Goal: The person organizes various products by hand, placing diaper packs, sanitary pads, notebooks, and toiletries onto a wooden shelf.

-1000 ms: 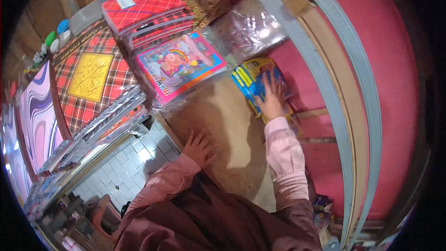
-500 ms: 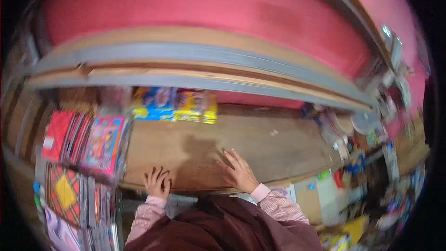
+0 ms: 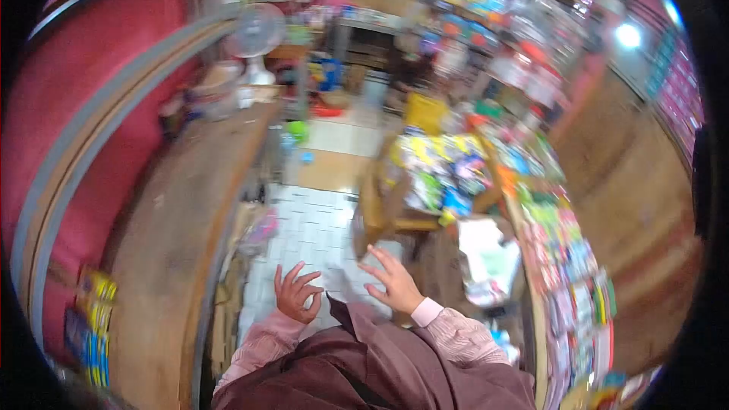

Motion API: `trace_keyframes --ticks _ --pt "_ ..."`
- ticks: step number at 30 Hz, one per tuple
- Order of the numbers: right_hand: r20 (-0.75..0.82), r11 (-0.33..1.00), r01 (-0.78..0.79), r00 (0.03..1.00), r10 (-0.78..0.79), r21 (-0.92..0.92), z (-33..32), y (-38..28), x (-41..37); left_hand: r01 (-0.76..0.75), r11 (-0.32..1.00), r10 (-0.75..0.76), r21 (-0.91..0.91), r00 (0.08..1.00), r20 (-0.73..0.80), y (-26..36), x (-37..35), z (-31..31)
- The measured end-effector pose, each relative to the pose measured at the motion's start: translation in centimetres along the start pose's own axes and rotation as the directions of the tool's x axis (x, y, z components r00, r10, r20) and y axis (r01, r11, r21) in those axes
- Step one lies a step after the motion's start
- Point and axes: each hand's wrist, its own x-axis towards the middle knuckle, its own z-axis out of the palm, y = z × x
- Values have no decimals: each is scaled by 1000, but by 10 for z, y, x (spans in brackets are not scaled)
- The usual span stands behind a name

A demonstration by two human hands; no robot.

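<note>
- Blurring smears most of the shop: the goods on the display table (image 3: 448,175), right of the wooden counter (image 3: 175,235), read only as coloured packets, and the white fan (image 3: 254,34) at the counter's far end is hazy.
- Yellow-and-blue packets (image 3: 91,326) at the counter's near left edge are cut by the dark lens rim.
- White tiled floor (image 3: 319,216) runs as an open aisle just right of the counter.
- Left hand (image 3: 298,294) and right hand (image 3: 391,281) hover over the tiles, near the counter's right edge, fingers spread and holding nothing.
- Counter top shows worn brown wood, long and curving.
</note>
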Motion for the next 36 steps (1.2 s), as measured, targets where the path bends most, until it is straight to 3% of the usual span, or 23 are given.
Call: trace_keyframes --ticks 2,5,10,14,20,23,26,28,30,33,36 --pt "-136 983 -169 978 157 -75 -38 3 -44 -112 984 124 -140 990 75 39 17 45" --pt "-271 950 -308 920 285 -47 -62 7 -98 -198 908 270 -369 950 157 100 40 83" --pt "-359 886 -460 819 448 57 -37 4 -143 -317 802 505 -507 812 292 125 46 117" --pt "-311 778 -551 714 627 303 -15 4 -141 -291 766 513 -573 815 270 118 52 145" --pt "-325 800 -574 733 597 175 -9 58 -104 -270 752 538 -601 779 323 73 91 177" --pt "-345 781 -569 701 624 256 -2 85 -58 -248 761 498 -600 815 295 33 125 191" --pt "-312 795 -539 732 605 277 9 116 -14 -229 810 461 -540 818 344 -15 156 203" --pt "-286 767 -552 716 637 326 17 134 10 -162 854 367 -494 862 350 -36 168 211" --pt "-299 740 -531 688 661 413 27 151 31 -134 871 335 -473 866 372 -55 184 210" --pt "-269 589 -465 585 765 661 28 170 55 -111 874 337 -472 840 426 -78 193 218" --pt "-298 541 -504 485 822 673 28 220 52 -95 887 318 -451 834 450 -89 205 234"
